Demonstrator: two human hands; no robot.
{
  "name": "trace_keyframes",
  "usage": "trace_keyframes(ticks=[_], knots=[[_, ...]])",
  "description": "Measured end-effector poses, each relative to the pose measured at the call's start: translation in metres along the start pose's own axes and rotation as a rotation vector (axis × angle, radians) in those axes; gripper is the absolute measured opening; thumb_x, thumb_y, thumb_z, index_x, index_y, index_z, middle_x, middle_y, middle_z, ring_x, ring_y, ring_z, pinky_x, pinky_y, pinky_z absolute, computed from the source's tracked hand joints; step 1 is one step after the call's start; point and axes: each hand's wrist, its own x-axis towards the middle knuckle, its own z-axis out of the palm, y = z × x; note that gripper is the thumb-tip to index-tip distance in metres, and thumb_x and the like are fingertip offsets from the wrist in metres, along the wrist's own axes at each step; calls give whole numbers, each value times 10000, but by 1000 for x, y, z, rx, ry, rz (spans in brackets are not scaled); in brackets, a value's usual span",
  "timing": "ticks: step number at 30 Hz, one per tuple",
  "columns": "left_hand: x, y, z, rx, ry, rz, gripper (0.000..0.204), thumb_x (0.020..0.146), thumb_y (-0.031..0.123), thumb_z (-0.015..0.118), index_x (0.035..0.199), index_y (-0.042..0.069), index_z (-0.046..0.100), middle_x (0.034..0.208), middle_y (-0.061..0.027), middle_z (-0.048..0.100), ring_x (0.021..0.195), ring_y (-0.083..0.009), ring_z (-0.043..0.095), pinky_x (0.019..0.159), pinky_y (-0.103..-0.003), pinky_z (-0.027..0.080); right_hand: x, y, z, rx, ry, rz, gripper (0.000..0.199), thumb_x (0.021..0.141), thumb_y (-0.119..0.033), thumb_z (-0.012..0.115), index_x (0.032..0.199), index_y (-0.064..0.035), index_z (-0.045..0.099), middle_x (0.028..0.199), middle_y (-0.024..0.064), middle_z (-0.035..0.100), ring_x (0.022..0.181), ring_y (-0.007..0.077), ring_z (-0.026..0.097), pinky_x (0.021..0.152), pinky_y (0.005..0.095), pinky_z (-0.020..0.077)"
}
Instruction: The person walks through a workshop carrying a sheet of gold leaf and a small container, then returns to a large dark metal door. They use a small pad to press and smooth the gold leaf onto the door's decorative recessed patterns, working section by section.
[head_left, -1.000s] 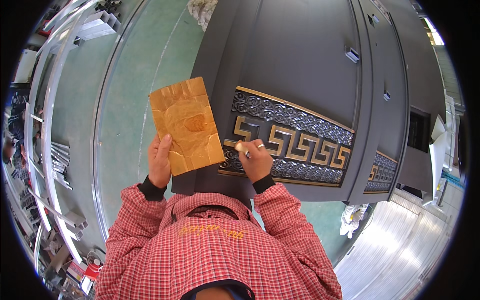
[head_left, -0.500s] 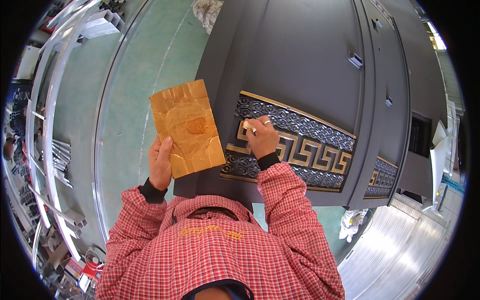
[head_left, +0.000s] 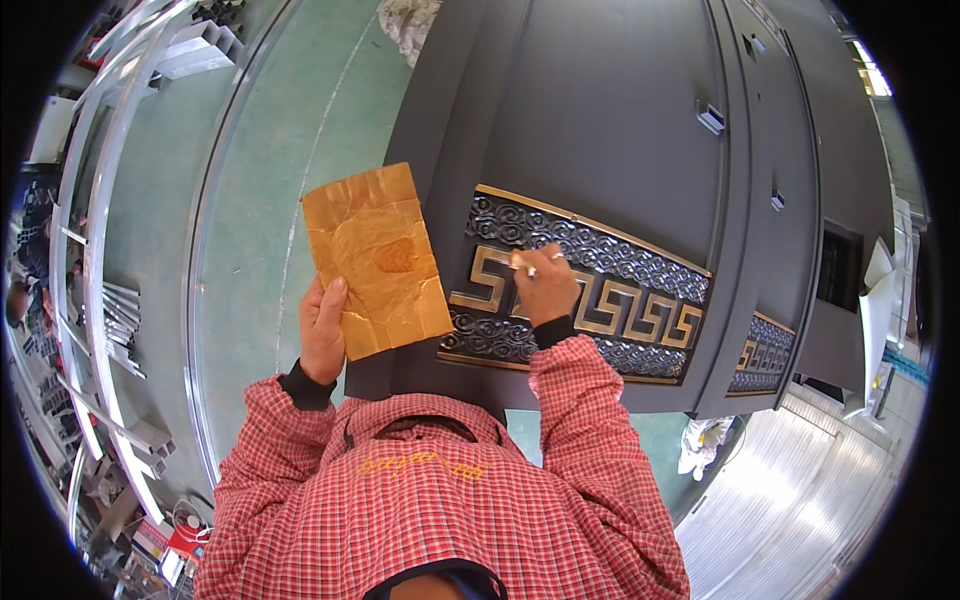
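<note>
My left hand (head_left: 322, 328) grips the lower left edge of a creased, gold-coloured piece of cardboard (head_left: 365, 225), thumb on top. A darker, wet-looking brown patch lies near the cardboard's middle. Between the fingertips of my right hand (head_left: 549, 287) is a small pale wad (head_left: 519, 262); whether it is sponge or cloth I cannot tell. That hand is over the left part of a gold Greek-key pattern (head_left: 604, 306), hiding some of it. Black scrollwork bands (head_left: 640, 250) run above and below the pattern, set into a dark grey door panel (head_left: 600, 110).
A second patterned inset (head_left: 765, 355) is farther right on the grey metalwork, near small protruding brackets (head_left: 711, 118). Metal rails (head_left: 110, 190) and stacked profiles (head_left: 200, 48) stand at the left over a green floor (head_left: 265, 190). White wrapping (head_left: 703, 445) lies below the panel's right end.
My right hand has moved right and slightly down along the gold pattern with the pale wad, uncovering its left end. My left hand and the cardboard have barely shifted.
</note>
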Motion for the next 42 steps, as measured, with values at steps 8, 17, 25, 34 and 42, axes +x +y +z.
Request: trace_keyframes(ticks=[8,17,25,34,42], knots=[[1,-4,9,-2,-5,-33,352,978,158,380,1272,-34,399,1216,-120,539,1066,-189,564,910,-310,466,-2,-15,0,74,1,-2,110,723,-163,672,833,-175,676,837,21,576,713,238,607,585,355,494],[-1,-7,10,-30,-40,-38,337,978,159,400,1266,-13,429,1182,-88,555,1026,-153,563,874,-284,463,-4,6,-16,90,27,138,123,735,-153,647,854,-130,666,877,52,577,742,269,608,614,378,493],[1,-9,9,-32,-20,-42,330,977,151,402,1258,-17,434,1179,-84,556,1031,-150,560,877,-285,462,-48,7,-24,63,-110,174,136,724,-227,677,836,-150,672,862,72,590,723,286,609,582,386,479],[1,-7,11,3,-43,-62,347,979,155,385,1275,-26,412,1211,-99,538,1055,-169,555,900,-298,458,-40,15,-9,29,-29,90,114,749,-202,642,834,-128,658,844,80,572,696,291,599,589,395,485],[3,-13,13,-9,-94,-57,354,981,161,377,1278,-31,402,1217,-117,537,1064,-190,561,902,-311,467,-63,3,-22,74,-66,212,142,707,-179,659,838,-122,662,869,41,589,705,261,605,576,380,487]])
